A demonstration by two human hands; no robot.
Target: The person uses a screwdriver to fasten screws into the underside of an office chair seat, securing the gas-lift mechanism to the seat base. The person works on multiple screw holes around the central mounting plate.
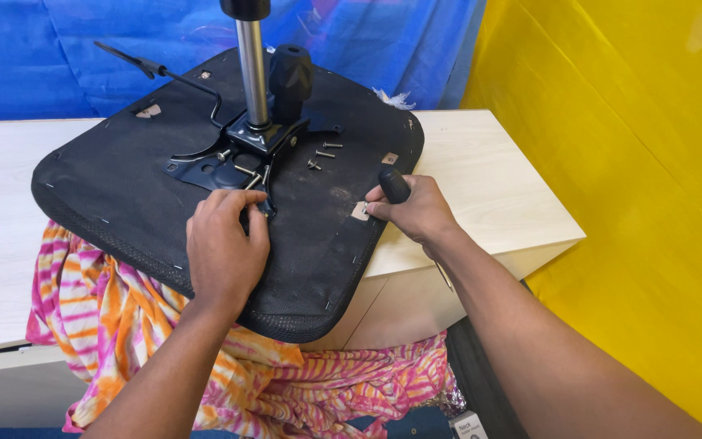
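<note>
An upturned black office chair seat lies on a pale wooden table, its black metal mechanism plate and chrome gas cylinder facing up. My left hand rests on the seat with fingertips pinching a bolt at the plate's near corner. My right hand grips a black-handled tool at the seat's right edge, beside a small bare patch. Three loose bolts lie on the seat right of the plate. A black knob stands behind the cylinder.
A pink and orange striped cloth hangs from under the seat over the table's front. A thin black lever sticks out at the back left. Blue sheeting hangs behind, yellow sheeting on the right.
</note>
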